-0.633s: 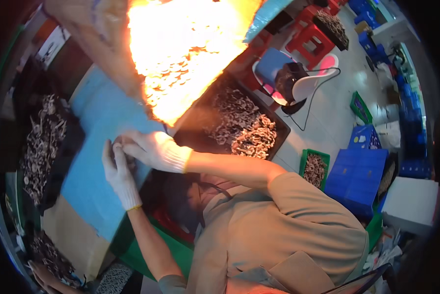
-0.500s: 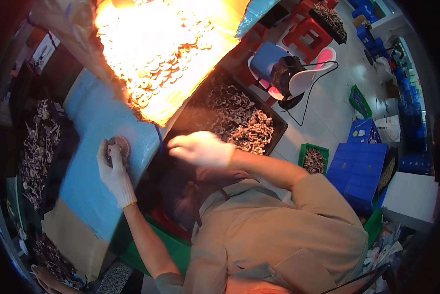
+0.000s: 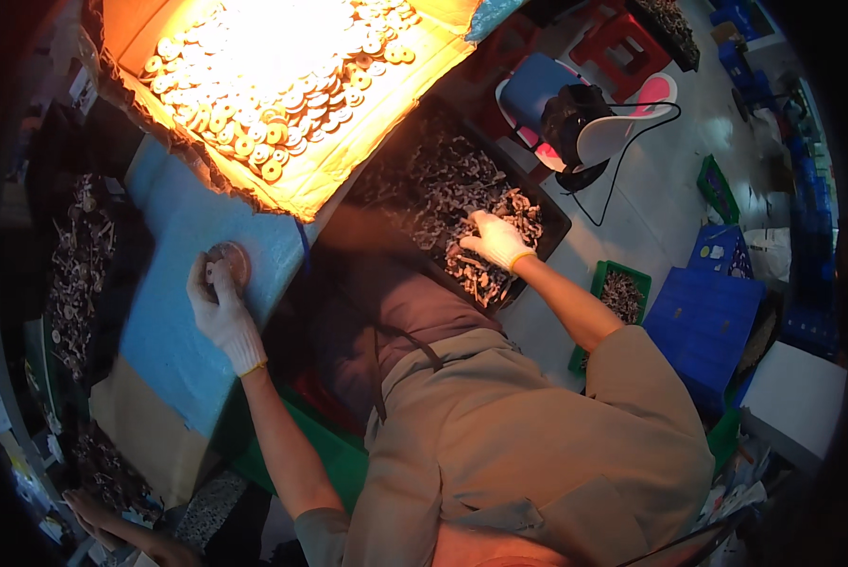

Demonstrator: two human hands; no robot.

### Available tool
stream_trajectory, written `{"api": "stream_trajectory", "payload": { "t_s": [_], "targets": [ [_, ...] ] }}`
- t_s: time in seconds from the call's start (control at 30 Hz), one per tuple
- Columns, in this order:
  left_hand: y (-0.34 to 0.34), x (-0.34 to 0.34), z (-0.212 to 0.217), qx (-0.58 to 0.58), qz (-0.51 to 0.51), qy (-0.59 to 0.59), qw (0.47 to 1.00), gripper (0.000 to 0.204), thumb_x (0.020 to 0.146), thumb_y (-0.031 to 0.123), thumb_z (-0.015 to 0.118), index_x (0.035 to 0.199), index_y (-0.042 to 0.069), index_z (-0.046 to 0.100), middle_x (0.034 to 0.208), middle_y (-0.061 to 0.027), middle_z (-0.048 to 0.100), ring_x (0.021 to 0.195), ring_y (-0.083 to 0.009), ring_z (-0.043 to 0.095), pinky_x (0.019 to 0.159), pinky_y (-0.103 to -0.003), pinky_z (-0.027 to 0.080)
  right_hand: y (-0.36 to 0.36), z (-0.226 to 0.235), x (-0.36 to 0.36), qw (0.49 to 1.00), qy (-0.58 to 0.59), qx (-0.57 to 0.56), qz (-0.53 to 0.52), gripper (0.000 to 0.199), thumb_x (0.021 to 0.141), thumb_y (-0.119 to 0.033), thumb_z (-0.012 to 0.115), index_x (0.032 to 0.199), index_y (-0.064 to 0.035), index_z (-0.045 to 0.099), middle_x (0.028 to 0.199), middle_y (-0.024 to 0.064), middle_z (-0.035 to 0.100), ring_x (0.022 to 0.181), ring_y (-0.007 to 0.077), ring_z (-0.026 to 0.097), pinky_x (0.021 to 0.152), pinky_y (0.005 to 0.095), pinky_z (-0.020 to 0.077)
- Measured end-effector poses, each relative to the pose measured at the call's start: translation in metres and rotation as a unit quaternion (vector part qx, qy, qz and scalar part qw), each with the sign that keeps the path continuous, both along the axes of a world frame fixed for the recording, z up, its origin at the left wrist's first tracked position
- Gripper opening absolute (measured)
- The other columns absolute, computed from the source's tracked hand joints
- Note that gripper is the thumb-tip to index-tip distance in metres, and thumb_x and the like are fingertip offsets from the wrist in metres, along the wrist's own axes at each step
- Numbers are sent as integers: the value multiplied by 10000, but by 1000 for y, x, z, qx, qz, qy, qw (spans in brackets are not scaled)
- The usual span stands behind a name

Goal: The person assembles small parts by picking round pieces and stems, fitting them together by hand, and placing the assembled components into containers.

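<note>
On the light blue work surface (image 3: 173,350), my left hand (image 3: 227,319), in a white glove, has its fingers curled on a round brownish disc (image 3: 236,262). Whether a smaller part sits under those fingers I cannot make out. My right hand (image 3: 496,240), also gloved, reaches into a dark tray (image 3: 548,210) at the pile of small brownish metal parts (image 3: 480,280). Its fingers are apart and touch the pile; their tips are partly hidden among the parts.
A carton (image 3: 346,168) of round, holed washer-like pieces stands brightly lit at the top. Another dark tray of parts (image 3: 82,269) lies at the left. Right of me are a green bin (image 3: 622,293), a blue box (image 3: 702,321) and a chair (image 3: 632,118). Another person's hand (image 3: 93,515) shows lower left.
My right hand has moved right, from beside the work surface edge into the tray of metal parts. My left hand stays on the disc. The view has shifted slightly.
</note>
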State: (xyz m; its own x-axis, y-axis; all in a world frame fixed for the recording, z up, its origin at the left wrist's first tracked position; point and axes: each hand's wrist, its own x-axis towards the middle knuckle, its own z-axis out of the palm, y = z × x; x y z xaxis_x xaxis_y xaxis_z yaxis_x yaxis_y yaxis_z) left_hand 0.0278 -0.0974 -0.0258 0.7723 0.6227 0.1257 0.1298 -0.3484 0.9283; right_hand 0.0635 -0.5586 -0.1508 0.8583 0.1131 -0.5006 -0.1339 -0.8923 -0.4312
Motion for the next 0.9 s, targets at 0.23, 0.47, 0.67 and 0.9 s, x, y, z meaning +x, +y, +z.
{"api": "stream_trajectory", "payload": {
  "t_s": [0.23,0.47,0.67,0.9],
  "targets": [
    [-6,2,5,61,9,-6,998,466,1060,264,671,1427,-21,632,1309,-165,714,1168,-231,679,1046,-344,513,-25,-12,-3,999,-11,38,35,571,977,-373,653,1444,-57,566,1331,251,691,1259,401,662,1075,466,514],
    [6,-10,7,107,33,-22,993,525,1039,310,702,1448,-8,620,1311,-165,717,1175,-248,683,1046,-368,519,2,111,8,773,243,564,-158,478,983,-222,647,1395,10,572,1074,73,673,837,145,703,649,282,592],
    [-3,-2,11,96,0,-4,995,523,1042,363,670,1416,-1,635,1286,-244,717,1157,-365,718,1013,-415,550,161,190,-9,877,91,471,32,435,1023,-133,688,1415,-2,553,972,10,641,842,41,590,755,236,532],
    [1,-13,20,90,2,9,996,468,1001,303,706,1384,41,649,1215,-212,734,1020,-379,734,906,-450,574,334,235,54,901,-170,294,271,476,997,-380,652,1306,-24,587,987,257,744,954,455,729,840,530,574]
  ]
}}
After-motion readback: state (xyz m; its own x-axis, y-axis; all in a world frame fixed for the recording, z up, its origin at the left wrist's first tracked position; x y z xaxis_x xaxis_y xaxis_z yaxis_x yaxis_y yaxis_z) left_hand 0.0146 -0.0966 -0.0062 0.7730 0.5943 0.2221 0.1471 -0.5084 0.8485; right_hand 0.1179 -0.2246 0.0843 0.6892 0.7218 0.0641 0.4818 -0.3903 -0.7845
